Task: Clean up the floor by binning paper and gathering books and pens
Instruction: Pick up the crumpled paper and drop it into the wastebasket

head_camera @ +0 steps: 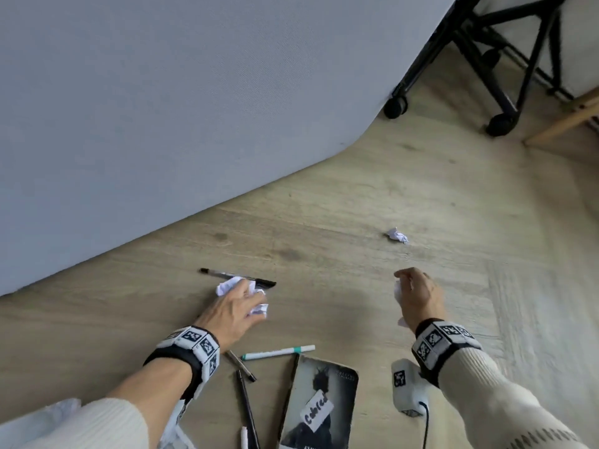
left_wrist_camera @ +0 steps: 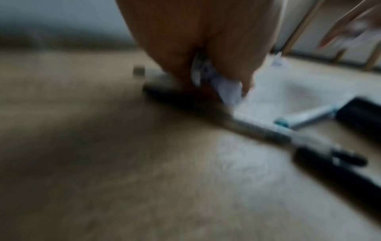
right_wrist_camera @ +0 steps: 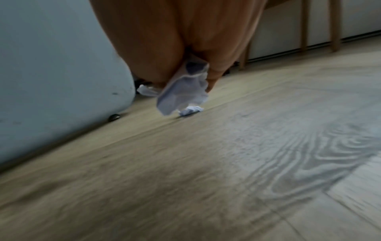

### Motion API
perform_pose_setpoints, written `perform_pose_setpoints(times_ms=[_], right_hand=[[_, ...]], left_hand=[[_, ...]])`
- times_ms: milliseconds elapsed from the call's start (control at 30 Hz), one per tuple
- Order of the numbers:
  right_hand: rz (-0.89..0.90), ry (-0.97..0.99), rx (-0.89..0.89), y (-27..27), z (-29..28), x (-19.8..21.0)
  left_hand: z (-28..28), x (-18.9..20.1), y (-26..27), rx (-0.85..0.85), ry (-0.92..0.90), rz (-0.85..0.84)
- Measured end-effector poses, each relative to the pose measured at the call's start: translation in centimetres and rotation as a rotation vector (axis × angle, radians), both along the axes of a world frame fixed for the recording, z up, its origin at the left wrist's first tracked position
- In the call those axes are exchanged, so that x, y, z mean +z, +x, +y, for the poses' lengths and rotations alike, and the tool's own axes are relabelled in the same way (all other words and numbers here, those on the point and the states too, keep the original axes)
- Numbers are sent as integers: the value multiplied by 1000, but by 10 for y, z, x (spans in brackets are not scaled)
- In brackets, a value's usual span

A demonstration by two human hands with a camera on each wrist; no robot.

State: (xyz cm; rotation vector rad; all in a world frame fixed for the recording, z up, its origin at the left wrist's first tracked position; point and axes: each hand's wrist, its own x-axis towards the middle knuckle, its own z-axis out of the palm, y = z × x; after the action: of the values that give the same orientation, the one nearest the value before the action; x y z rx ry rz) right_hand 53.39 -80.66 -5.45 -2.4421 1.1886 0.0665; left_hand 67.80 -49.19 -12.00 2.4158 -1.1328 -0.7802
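Where legible, book label (head_camera: 316,410) perhaps "Colored".

White paper, black pens, pale wood floor

The floor (head_camera: 389,196) is light beige wood with grey grain swirls; the crumpled paper ball (head_camera: 398,235) is white. One pen (head_camera: 238,277) is black, the marker (head_camera: 278,352) white with teal bands. The book (head_camera: 321,406) has a grey-black cover with a white handwritten label. The wristbands (head_camera: 444,343) carry black-and-white square codes; the sleeves (head_camera: 505,403) are cream knit.
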Motion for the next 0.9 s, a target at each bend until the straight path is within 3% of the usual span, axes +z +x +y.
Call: perform_pose_setpoints(times_ms=[133,300,433,567,733,900], right_hand=[[95,-50,-30,-2,-1,-8],[272,-118,-9,-20,10,-21],[390,-119,-138,-34,-2,3],[348,-170,-238,-9,-46,31],[247,-176,-32,58,-73,7],[357,-65,143,92,-58,-36]], left_hand=[[3,-27,-3,62,-164,-82],[-1,-24,6,75,-152,-51],[-5,-12,8,111,-112,33],[-5,-11,11,117,-119,90],[-5,-13,7,135,-148,74],[-4,-23,6,173,-130,35]])
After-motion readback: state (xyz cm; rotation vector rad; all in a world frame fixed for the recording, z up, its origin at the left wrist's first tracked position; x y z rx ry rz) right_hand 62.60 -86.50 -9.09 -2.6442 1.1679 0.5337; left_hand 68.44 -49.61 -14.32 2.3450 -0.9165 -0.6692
